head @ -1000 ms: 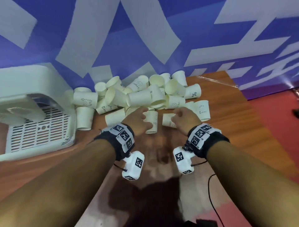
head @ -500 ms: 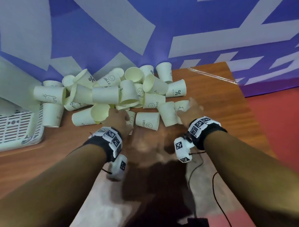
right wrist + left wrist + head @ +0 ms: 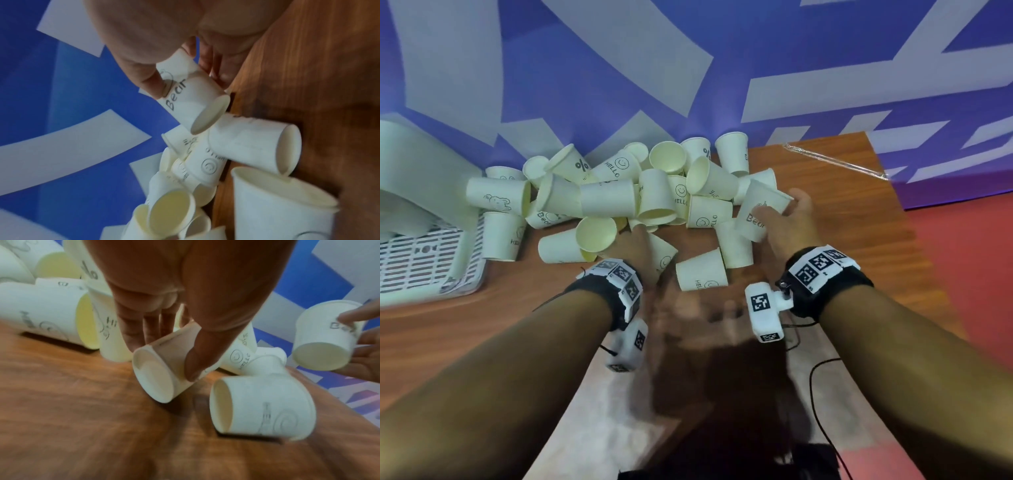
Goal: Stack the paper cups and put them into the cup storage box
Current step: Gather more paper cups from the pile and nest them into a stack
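Wooden table (image 3: 842,212): each grip clamps a cup, bases visible only from wrist views.

Head cam looks down over both forearms at the cup pile (image 3: 626,198); wrist cams sit close along each palm, sharing those cups (image 3: 51,316) (image 3: 205,164).

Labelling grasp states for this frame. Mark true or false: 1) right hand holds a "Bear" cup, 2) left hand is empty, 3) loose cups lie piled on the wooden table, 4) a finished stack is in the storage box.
1) Right hand holds the Bear cup: true.
2) Left hand is empty: false; it pinches a paper cup lying on its side.
3) Loose cups lie piled on the wooden table: true.
4) A finished stack is in the storage box: false; no stack shows there.
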Available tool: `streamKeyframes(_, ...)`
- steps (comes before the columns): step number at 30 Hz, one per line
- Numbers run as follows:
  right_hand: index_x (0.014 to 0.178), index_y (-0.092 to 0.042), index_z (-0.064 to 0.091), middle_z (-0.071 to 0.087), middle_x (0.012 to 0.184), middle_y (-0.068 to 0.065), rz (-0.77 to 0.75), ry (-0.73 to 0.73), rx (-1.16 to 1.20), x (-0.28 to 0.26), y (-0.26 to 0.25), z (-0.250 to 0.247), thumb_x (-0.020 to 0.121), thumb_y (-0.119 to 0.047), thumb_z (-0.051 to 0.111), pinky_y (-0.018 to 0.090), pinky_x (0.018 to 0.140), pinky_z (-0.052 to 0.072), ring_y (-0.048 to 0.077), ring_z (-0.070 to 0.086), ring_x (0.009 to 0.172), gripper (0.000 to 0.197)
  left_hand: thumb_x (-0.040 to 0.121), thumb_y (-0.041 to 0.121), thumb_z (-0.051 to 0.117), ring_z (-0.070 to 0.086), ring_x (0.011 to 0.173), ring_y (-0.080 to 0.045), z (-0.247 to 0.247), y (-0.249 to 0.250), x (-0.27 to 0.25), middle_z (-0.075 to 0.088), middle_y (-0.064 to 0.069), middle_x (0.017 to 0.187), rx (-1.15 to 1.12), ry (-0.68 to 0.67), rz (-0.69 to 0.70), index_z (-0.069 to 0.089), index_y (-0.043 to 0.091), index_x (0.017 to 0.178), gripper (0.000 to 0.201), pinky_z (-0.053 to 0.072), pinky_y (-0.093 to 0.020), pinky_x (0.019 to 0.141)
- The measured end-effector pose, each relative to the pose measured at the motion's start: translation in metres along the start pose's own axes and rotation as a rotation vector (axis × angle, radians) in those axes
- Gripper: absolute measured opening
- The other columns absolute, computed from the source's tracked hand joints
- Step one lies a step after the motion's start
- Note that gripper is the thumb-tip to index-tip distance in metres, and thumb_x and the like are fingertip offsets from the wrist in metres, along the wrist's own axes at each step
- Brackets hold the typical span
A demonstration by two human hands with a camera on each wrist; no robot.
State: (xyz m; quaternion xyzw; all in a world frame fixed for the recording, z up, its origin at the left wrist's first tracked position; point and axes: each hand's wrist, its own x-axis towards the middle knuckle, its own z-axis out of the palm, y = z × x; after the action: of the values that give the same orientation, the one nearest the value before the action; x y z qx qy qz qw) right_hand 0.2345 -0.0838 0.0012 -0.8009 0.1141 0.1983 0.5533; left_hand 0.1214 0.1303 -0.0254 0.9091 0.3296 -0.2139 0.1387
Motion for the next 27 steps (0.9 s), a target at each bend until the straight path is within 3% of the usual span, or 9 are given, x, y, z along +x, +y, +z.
streamKeyframes(2, 0.141, -0.024, 0.039, 0.060, 0.117, -0.003, -0.012, -0.078, 0.079, -0.008, -0.006, 0.012, 0.077, -0.025, 0.077, 0.028, 0.076, 0.052, 0.013, 0.062, 0.097, 0.075, 0.074, 0.020, 0.077, 0.060, 0.110, -0.034, -0.011, 0.002, -0.008, 0.056, -0.015, 0.123, -0.059, 0.024, 0.046, 0.045, 0.009, 0.127, 0.063, 0.052, -0.043, 0.090)
streamKeyframes(7, 0.140, -0.024, 0.044, 0.065, 0.121, 0.001, 0.013, -0.268, 0.180, -0.036, -0.013, 0.044, 0.050, -0.046, 0.078, 0.047, 0.099, 0.051, 0.020, 0.065, 0.108, 0.098, 0.062, 0.041, 0.077, 0.052, 0.111, -0.027, -0.031, 0.003, -0.039, 0.051, -0.010, 0.119, -0.215, 0.045, 0.274, 0.050, 0.019, 0.134, 0.079, 0.046, -0.043, 0.097)
streamKeyframes(11, 0.120, -0.032, 0.059, 0.068, 0.106, -0.008, -0.023, -0.433, 0.053, -0.062, -0.009, 0.057, 0.075, -0.042, 0.075, 0.043, 0.103, 0.048, 0.015, 0.065, 0.103, 0.049, 0.052, 0.059, 0.074, 0.064, 0.091, -0.019, -0.038, 0.004, -0.059, 0.065, 0.003, 0.098, -0.390, 0.056, 0.342, 0.062, 0.029, 0.110, 0.066, 0.056, -0.042, 0.082)
streamKeyframes(15, 0.109, -0.048, 0.054, 0.057, 0.099, -0.025, -0.026, -0.599, -0.104, -0.083, 0.003, 0.048, 0.095, -0.045, 0.057, 0.030, 0.101, 0.041, 0.008, 0.058, 0.103, 0.015, 0.057, 0.046, 0.080, 0.060, 0.099, -0.019, -0.041, -0.001, -0.074, 0.062, 0.004, 0.106, -0.430, 0.032, 0.316, 0.056, 0.021, 0.126, 0.077, 0.052, -0.039, 0.089)
streamKeyframes(17, 0.116, -0.046, 0.055, 0.055, 0.114, -0.018, -0.071, -0.632, -0.209, -0.087, 0.009, 0.040, 0.095, -0.046, 0.056, 0.026, 0.098, 0.036, 0.008, 0.052, 0.113, 0.021, 0.066, 0.033, 0.083, 0.058, 0.105, -0.020, -0.037, -0.007, -0.078, 0.062, 0.001, 0.113, -0.397, 0.001, 0.317, 0.053, 0.019, 0.133, 0.075, 0.049, -0.038, 0.094)
streamKeyframes(19, 0.141, -0.034, 0.045, 0.046, 0.136, -0.008, -0.152, -0.562, -0.421, -0.083, 0.023, 0.037, 0.088, -0.047, 0.066, 0.028, 0.103, 0.035, 0.012, 0.046, 0.125, 0.059, 0.069, 0.026, 0.083, 0.058, 0.109, -0.021, -0.033, -0.013, -0.080, 0.062, 0.000, 0.115, -0.370, -0.022, 0.320, 0.052, 0.020, 0.134, 0.072, 0.048, -0.039, 0.096)
streamKeyframes(21, 0.146, -0.031, 0.039, 0.042, 0.143, -0.004, -0.247, -0.502, -0.690, -0.082, 0.040, 0.036, 0.077, -0.041, 0.077, 0.035, 0.109, 0.036, 0.018, 0.040, 0.133, 0.080, 0.070, 0.020, 0.083, 0.056, 0.108, -0.020, -0.029, -0.019, -0.083, 0.057, 0.002, 0.109, -0.341, -0.045, 0.303, 0.052, 0.019, 0.135, 0.072, 0.047, -0.039, 0.098)
streamKeyframes(24, 0.132, -0.027, 0.050, 0.047, 0.126, -0.002, -0.313, -0.557, -1.004, -0.082, 0.069, 0.040, 0.073, -0.028, 0.078, 0.034, 0.099, 0.039, 0.025, 0.044, 0.124, 0.066, 0.066, 0.021, 0.084, 0.058, 0.111, -0.020, -0.022, -0.029, -0.084, 0.058, 0.004, 0.116, -0.296, -0.081, 0.278, 0.049, 0.027, 0.138, 0.080, 0.049, -0.040, 0.099)
streamKeyframes(27, 0.120, -0.021, 0.056, 0.052, 0.106, -0.005, -0.247, -0.511, -0.878, -0.078, 0.075, 0.038, 0.069, -0.020, 0.081, 0.030, 0.083, 0.048, 0.020, 0.057, 0.105, 0.056, 0.066, 0.024, 0.083, 0.060, 0.112, -0.022, -0.016, -0.037, -0.082, 0.058, 0.002, 0.122, -0.245, -0.104, 0.257, 0.048, 0.031, 0.140, 0.082, 0.051, -0.040, 0.096)
